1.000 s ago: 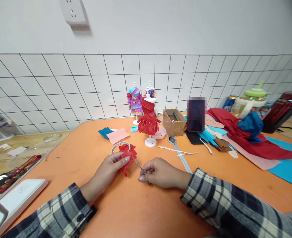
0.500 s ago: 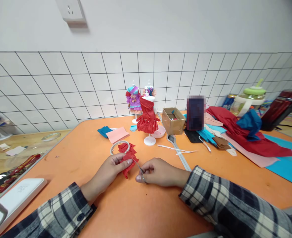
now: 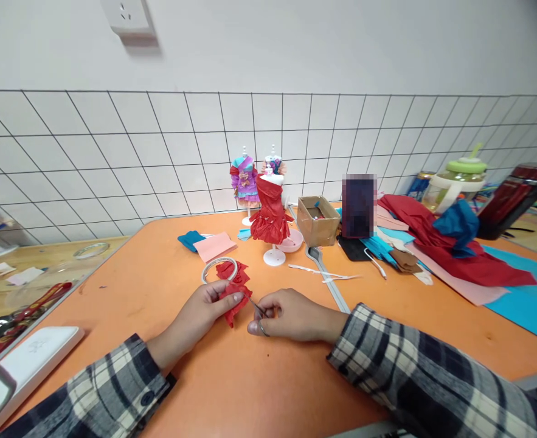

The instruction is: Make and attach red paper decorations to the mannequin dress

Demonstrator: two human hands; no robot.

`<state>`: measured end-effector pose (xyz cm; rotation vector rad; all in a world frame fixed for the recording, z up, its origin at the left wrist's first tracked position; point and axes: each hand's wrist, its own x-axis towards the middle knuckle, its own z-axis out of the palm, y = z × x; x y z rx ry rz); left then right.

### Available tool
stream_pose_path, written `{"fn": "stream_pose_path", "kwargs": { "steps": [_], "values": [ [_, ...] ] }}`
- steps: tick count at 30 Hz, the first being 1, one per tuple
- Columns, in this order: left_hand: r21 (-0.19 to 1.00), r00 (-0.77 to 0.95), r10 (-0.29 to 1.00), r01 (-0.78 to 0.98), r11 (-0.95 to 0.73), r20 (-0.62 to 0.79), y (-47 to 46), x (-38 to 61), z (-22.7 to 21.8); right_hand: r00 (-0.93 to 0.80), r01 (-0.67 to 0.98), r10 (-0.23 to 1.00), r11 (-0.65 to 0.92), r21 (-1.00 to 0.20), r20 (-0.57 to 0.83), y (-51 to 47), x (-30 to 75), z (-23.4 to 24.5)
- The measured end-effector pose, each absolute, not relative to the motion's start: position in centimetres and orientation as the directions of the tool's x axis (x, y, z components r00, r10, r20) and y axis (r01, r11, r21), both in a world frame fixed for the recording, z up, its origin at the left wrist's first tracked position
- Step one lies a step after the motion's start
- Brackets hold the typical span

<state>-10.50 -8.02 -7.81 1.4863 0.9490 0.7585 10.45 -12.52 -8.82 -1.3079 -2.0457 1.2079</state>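
My left hand (image 3: 199,313) pinches a crumpled piece of red paper (image 3: 234,291) low over the orange table (image 3: 268,377). My right hand (image 3: 291,315) is closed on small metal scissors (image 3: 258,309), whose blades point up and left into the red paper. A roll of white tape (image 3: 218,269) lies just behind the paper. Further back stands a small mannequin in a red paper dress (image 3: 270,213), with two more dressed mannequins (image 3: 245,179) behind it by the tiled wall.
A small cardboard box (image 3: 318,220), a pink dish (image 3: 292,242), a metal ruler (image 3: 329,286) and white strips lie mid-table. Red, pink and blue sheets (image 3: 460,255) pile up at the right, with a green-lidded jug (image 3: 455,182). A white device (image 3: 26,359) sits at the left edge.
My right hand has slid the scissors a little to the left, closer into the red paper. The left hand keeps its hold on the paper.
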Motion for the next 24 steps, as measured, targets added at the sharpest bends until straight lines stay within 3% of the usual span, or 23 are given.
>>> {"fn": "stream_pose_path", "kwargs": {
  "steps": [7, 24],
  "values": [
    [0.995, 0.425, 0.905, 0.088, -0.035, -0.006, -7.54, -10.73, -8.51, -0.469, 0.482, 0.879, 0.17, -0.86, -0.089, -12.2, 10.6, -9.02],
    [0.995, 0.512, 0.858, 0.099, 0.0, -0.05, -7.71, -10.72, -8.59, -0.497, 0.464, 0.862, 0.167, -0.87, -0.099, -12.49, 10.54, -8.73]
  ]
}}
